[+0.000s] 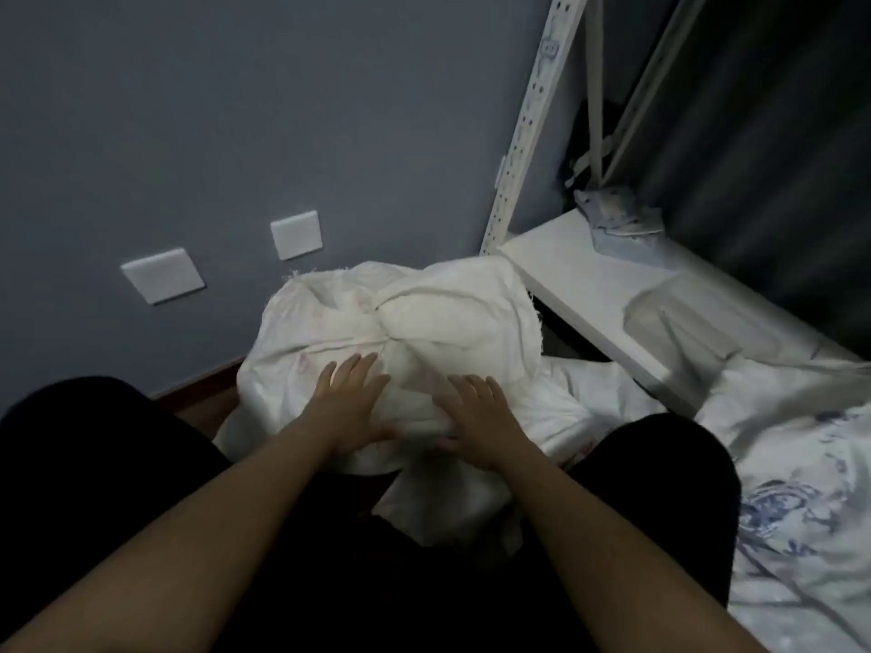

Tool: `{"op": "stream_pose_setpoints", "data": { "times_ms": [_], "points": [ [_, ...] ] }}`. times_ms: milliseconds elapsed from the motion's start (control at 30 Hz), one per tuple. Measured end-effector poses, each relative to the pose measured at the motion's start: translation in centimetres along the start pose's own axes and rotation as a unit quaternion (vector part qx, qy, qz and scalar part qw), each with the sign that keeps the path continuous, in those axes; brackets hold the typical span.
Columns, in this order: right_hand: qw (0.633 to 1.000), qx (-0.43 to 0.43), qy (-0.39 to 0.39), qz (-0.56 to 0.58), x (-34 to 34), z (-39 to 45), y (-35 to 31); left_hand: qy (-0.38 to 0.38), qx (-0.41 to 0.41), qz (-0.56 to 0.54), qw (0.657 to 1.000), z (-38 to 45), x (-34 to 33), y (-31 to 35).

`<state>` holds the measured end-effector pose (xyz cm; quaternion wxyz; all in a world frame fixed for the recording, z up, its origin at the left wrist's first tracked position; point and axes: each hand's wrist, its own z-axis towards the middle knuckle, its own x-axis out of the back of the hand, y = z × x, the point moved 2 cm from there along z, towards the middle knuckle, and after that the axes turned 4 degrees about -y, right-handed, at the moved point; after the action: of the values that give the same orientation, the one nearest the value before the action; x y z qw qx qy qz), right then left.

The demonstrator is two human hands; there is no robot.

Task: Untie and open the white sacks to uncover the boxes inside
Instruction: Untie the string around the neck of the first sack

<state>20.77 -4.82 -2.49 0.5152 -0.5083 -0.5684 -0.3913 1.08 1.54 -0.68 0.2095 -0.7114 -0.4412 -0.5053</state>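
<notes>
A bulging white woven sack [400,332], creased and frayed at its edges, sits on the floor between the person's knees, its top twisted into a knot [379,318]. The left hand [351,402] and right hand [480,426] lie flat on it, fingers straight and spread. A white metal shelf [584,280] stands just right; floral bedding [801,487] lies beyond.

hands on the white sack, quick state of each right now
Left hand: open, fingers flat on the white sack.
Right hand: open, resting flat on the sack, holding nothing.
</notes>
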Motion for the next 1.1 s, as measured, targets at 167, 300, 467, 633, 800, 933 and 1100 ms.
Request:
{"op": "stream_pose_setpoints", "data": {
  "times_ms": [167,300,467,633,800,933,1100],
  "points": [
    [0.990,0.106,0.037,-0.089,-0.9,2.9,0.2,0.036,-0.005,0.039,0.999,1.2,-3.0,-0.8],
    [0.978,0.117,0.166,-0.048,0.0,5.4,1.3,0.160,-0.070,0.095,0.980,2.9,-4.1,-2.8],
    [0.948,-0.004,0.314,0.044,5.4,9.3,3.0,0.355,-0.058,-0.051,0.932,5.2,2.1,-6.6],
    [0.930,-0.088,0.356,-0.037,10.0,12.6,3.8,0.385,-0.024,-0.052,0.921,9.2,9.8,-8.2],
    [0.933,-0.040,0.353,-0.054,9.7,11.5,-0.4,0.356,-0.033,-0.021,0.934,15.9,14.5,-8.5],
    [0.976,-0.016,0.173,-0.130,4.8,16.0,2.6,0.289,-0.054,0.031,0.955,19.7,15.8,-8.0],
    [0.998,-0.051,0.010,-0.025,4.5,20.3,8.4,0.376,-0.102,0.150,0.909,18.4,12.8,-6.4]
  ]
}}
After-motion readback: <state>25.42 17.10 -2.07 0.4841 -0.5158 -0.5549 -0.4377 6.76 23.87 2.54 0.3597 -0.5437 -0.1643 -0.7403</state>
